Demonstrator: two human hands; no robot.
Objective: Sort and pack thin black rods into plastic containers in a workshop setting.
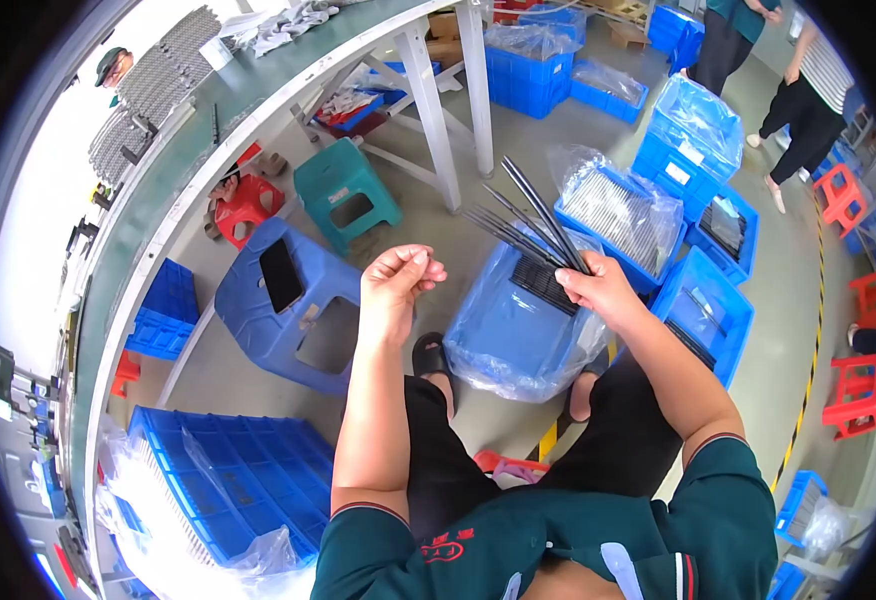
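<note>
Step in hand: handling a bundle of long, thin, black rigid strips (pixel 540 210) above a crate, apparently midway through picking out or gathering pieces, though one moment cannot settle which.
Next move calls for: a firm right-hand grip, I judge, since the strips splay at their far ends and one could slip loose; the left fingers look well placed for single pieces.
Right hand: the bare right hand (pixel 598 288) is closed around the near ends of the bundle, thumb on top, grasping several strips together.
Left hand: the bare left hand (pixel 396 285) is raised apart from the bundle, fingers half curled, thumb close to the forefinger; no strip shows in it, but whether it pinches something tiny I cannot tell.
Strip bundle: slants up and away from the right hand, thicker and thinner pieces fanned apart.
Crate below: a blue plastic crate draped in clear film (pixel 488 340) sits between the feet, with a row of short-looking black strips (pixel 538 287) lying on it beneath the bundle.
Right of crate: a blue rectangular plastic bin (pixel 693 275) with dark pieces at its near end.
Left of crate: a blue moulded plastic stool (pixel 248 305) carrying a black flat phone (pixel 280 275).
Farther off: a green plastic stool (pixel 346 180) near a long green-topped workbench (pixel 268 75).
</note>
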